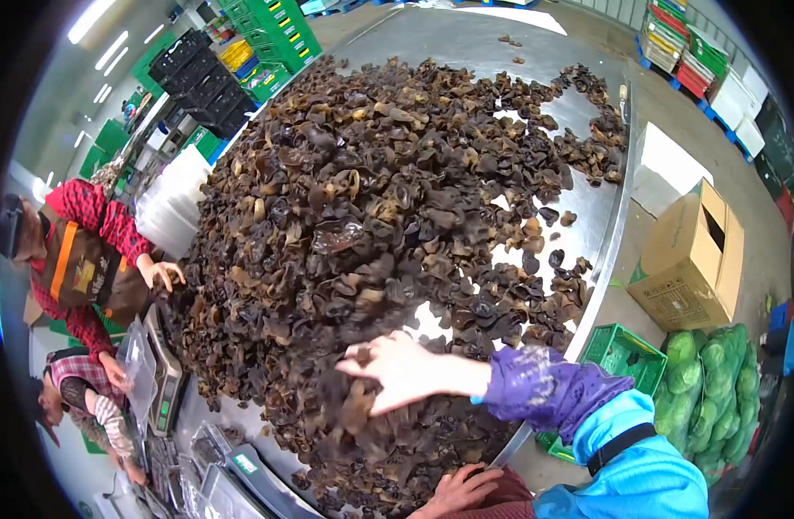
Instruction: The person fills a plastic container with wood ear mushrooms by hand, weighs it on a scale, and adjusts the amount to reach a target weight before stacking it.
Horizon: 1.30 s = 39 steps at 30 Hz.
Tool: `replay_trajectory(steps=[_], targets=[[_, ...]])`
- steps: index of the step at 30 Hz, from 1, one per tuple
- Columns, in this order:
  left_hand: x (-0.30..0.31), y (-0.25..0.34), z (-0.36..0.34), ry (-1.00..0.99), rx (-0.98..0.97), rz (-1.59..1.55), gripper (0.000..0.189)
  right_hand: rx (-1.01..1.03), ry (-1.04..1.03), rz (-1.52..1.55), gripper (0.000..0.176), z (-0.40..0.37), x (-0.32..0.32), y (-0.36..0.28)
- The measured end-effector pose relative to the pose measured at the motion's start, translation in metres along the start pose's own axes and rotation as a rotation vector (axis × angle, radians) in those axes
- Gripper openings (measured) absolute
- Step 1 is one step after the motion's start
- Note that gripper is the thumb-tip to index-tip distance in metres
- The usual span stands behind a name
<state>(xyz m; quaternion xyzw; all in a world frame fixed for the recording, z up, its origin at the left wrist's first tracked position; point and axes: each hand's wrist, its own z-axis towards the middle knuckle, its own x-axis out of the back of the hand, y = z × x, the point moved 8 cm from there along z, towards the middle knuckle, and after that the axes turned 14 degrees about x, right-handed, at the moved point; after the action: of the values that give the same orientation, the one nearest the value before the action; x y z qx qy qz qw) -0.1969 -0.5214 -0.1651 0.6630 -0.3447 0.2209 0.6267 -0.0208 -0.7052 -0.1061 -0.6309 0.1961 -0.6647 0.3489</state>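
A large heap of dark brown wood ear mushrooms (pixel 327 208) covers much of a metal table (pixel 587 216). My right hand (pixel 397 372), in a purple sleeve cover over blue, reaches left across the near part of the heap. Its fingers and thumb are spread over the mushrooms, touching them. Pieces around the fingers are smeared by motion. Low in the view, my left hand (pixel 462 493) lies by the near edge of the heap, beside dark red cloth. Its fingers are stretched out and slightly bent, and I see nothing in them.
Two people work at the left, one hand (pixel 163 272) at the heap. Near them are a scale (pixel 165 381), clear trays (pixel 173 203) and another scale (pixel 271 480). Beyond the right edge stand a cardboard box (pixel 691 259), a green crate (pixel 626 355) and netted green vegetables (pixel 708 389).
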Motion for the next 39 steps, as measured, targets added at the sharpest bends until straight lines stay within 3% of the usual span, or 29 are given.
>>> replay_trajectory(steps=[2,4,7,9,12,15,17,19,23,25,26,28,29,31,33,36,38,39], targets=[[0.0,0.0,-0.003,0.001,0.02,-0.006,0.036,0.121,-0.059,-0.16,0.069,-0.009,-0.004,-0.04],[-0.027,-0.014,-0.008,-0.276,0.066,-0.007,0.043,0.233,-0.005,-0.317,0.074,-0.033,-0.013,-0.063],[-0.015,-0.01,-0.004,-0.14,0.052,-0.057,0.04,0.25,-0.03,-0.286,0.069,-0.068,-0.012,-0.065],[-0.02,-0.014,-0.004,-0.173,0.065,-0.059,0.039,0.231,0.053,-0.295,0.066,-0.092,-0.001,-0.052],[-0.024,-0.014,-0.002,-0.164,0.065,-0.043,0.039,0.06,0.057,-0.455,0.063,-0.115,0.028,-0.026],[-0.023,-0.013,0.001,-0.019,0.045,0.001,0.04,-0.159,0.095,-0.507,0.062,-0.136,0.046,0.001],[0.0,0.002,0.001,0.194,-0.051,0.14,0.038,-0.26,0.154,-0.461,0.058,-0.146,0.061,0.008],[0.025,-0.008,0.011,0.098,0.158,-0.161,0.036,-0.291,0.252,-0.509,0.052,-0.155,0.075,0.007],[0.085,-0.003,0.005,0.173,0.247,-0.15,0.033,-0.346,0.376,-0.377,0.047,-0.178,0.09,0.001],[0.115,-0.006,-0.003,0.247,0.386,-0.143,0.032,-0.304,0.379,-0.416,0.048,-0.185,0.088,-0.008],[0.132,-0.012,-0.009,0.362,0.426,-0.138,0.032,-0.378,0.366,-0.196,0.049,-0.189,0.082,-0.007],[0.16,-0.02,-0.022,0.508,0.535,-0.078,0.038,-0.449,0.338,0.108,0.056,-0.192,0.063,-0.011],[0.171,-0.024,-0.029,0.559,0.613,-0.074,0.04,-0.499,0.295,0.221,0.069,-0.191,0.05,-0.018],[0.178,-0.034,-0.042,0.602,0.732,-0.087,0.055,-0.459,0.158,0.174,0.086,-0.179,0.029,-0.041],[0.178,-0.046,-0.048,0.578,0.817,0.036,0.09,-0.361,0.098,0.063,0.102,-0.167,-0.002,-0.055],[0.176,-0.066,-0.032,0.503,0.846,-0.037,0.111,-0.4,0.095,0.078,0.107,-0.13,-0.045,-0.061],[0.172,-0.075,-0.015,0.451,0.779,-0.11,0.108,-0.475,0.104,0.082,0.108,-0.102,-0.058,-0.063],[0.171,-0.078,-0.009,0.42,0.767,-0.12,0.106,-0.381,0.237,0.029,0.105,-0.093,-0.059,-0.063]])
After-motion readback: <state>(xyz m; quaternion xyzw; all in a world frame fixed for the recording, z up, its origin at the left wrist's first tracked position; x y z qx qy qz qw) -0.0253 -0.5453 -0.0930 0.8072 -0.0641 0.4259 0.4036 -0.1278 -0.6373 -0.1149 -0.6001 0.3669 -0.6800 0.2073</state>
